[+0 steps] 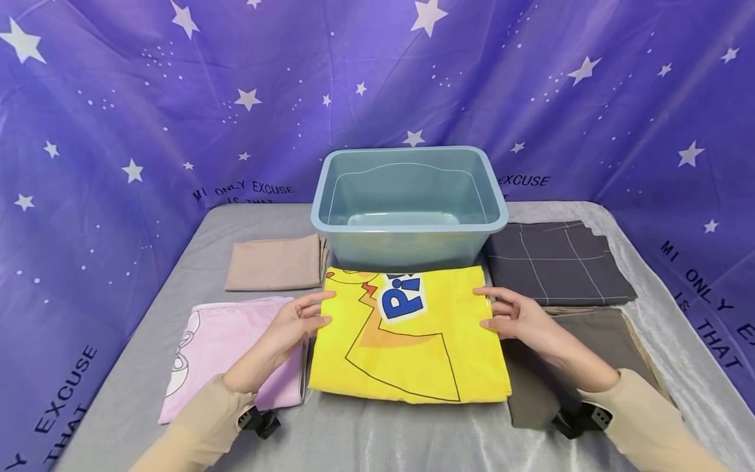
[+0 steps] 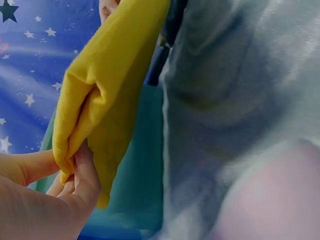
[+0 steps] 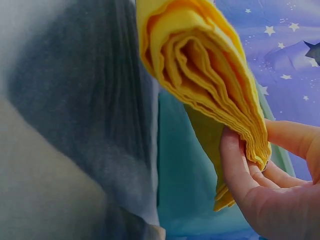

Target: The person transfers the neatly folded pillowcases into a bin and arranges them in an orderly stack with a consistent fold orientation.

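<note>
Between my left grip point(image 1: 290, 328) and right grip point(image 1: 527, 322), the yellow cloth point(image 1: 407, 360) both pinch might unfold if either slips.

The head view is bright and crisp, with soft sheen on the grey tablecloth point(image 1: 413, 439), while both wrist views look dimmer, softer and partly blurred.

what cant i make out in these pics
Head view: rest of the blue lettering, cut off at the top of the yellow cloth.
Head view: lower front of the tub, behind that cloth.
Left wrist view: what the pink patch is; blurred, cut by the edge.
</note>
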`<control>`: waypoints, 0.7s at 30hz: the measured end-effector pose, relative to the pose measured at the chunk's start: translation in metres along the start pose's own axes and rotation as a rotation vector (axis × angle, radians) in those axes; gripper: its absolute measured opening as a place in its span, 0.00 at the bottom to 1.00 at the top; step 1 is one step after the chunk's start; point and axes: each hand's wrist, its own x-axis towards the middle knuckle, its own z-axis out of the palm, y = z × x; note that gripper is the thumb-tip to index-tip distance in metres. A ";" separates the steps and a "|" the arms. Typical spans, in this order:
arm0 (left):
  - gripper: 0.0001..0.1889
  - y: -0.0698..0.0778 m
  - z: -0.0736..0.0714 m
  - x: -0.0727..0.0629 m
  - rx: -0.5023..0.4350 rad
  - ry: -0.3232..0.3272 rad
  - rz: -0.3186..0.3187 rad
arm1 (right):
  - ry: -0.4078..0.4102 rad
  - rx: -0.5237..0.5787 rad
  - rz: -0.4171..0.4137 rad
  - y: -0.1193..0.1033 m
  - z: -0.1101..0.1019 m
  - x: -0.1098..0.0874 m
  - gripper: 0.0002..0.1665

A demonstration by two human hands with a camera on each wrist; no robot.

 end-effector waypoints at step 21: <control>0.27 0.022 0.002 -0.016 -0.124 -0.052 0.077 | 0.053 -0.034 -0.046 -0.022 -0.009 -0.015 0.35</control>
